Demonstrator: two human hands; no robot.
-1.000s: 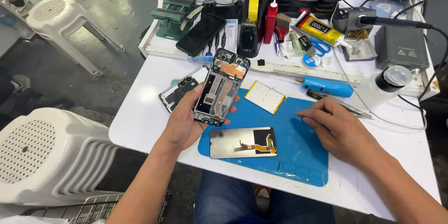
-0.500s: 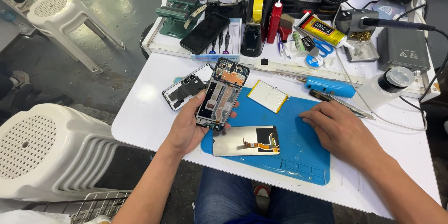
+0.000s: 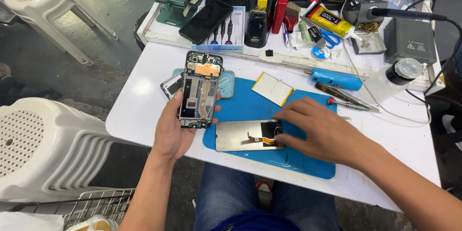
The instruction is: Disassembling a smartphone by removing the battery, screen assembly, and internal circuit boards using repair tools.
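My left hand (image 3: 174, 130) holds an opened phone frame (image 3: 199, 89) upright over the near-left part of the white table (image 3: 139, 110), fingers wrapped along its left edge and thumb against the right one. The frame's inside faces me: an orange patch near the top, bare metal and small boards below.

My right hand (image 3: 321, 130) lies palm-down on the blue work mat (image 3: 308, 161), fingers spread and loosely curved, the fingertips (image 3: 281, 139) touching the right end of a detached phone screen (image 3: 245, 135). It grips nothing; it only rests on the panel. The screen lies flat, back side up and grey, on the near-left part of the mat, with an orange flex cable (image 3: 262, 139) curling from its right end just by my fingers.

Just behind the frame, a second phone part (image 3: 171, 84) lies flat on the table, partly hidden. A silvery battery with a yellow edge (image 3: 272, 88) lies tilted on the far edge of the mat. Beyond my right hand lie a blue-handled tool (image 3: 334, 78) and tweezers (image 3: 344, 95), and further right a clear bottle with a black cap (image 3: 393, 78). A black phone (image 3: 206, 20) lies on the tray at the back. A stack of white plastic stools (image 3: 43, 149) stands on the floor to my left.
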